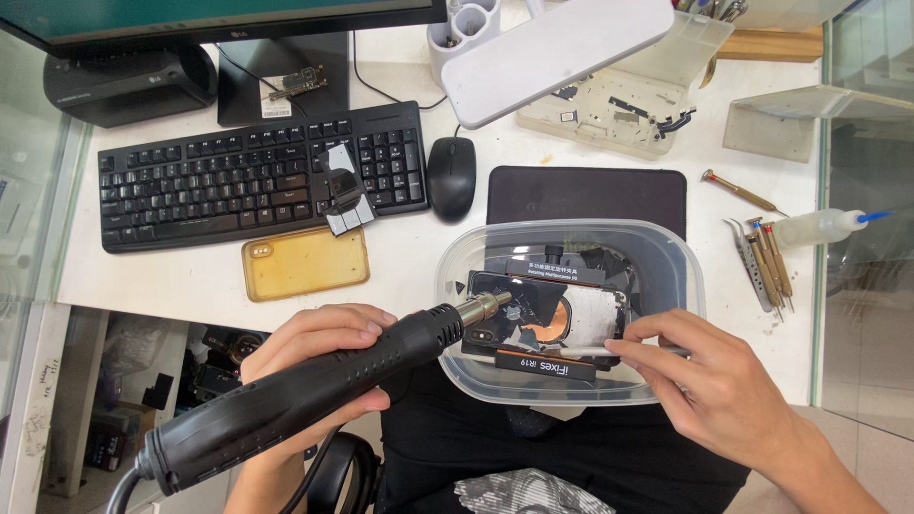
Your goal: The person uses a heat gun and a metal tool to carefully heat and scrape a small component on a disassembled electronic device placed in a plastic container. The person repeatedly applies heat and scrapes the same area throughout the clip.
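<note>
Phone (547,319) clamped back-side up in a black holder (545,362), which sits inside a clear plastic tub (666,257) at the desk's near edge, the tub's walls ringing the dark shards lying in it. The left hand (319,357) is wrapped around the black heat gun (314,390), its metal nozzle (484,306) tilted over the tub rim and aimed at the phone's upper left corner. The right hand (705,381) pinches a thin tool (619,348) at the phone's lower right edge; its tip is too small to make out. Beyond the tub lie a dark mat (586,195), mouse (450,176), keyboard (257,176) and yellow phone case (305,262); screwdrivers (766,252) and a squeeze bottle (819,227) lie to the right. The tub's wall limits the angle of both hands.
</note>
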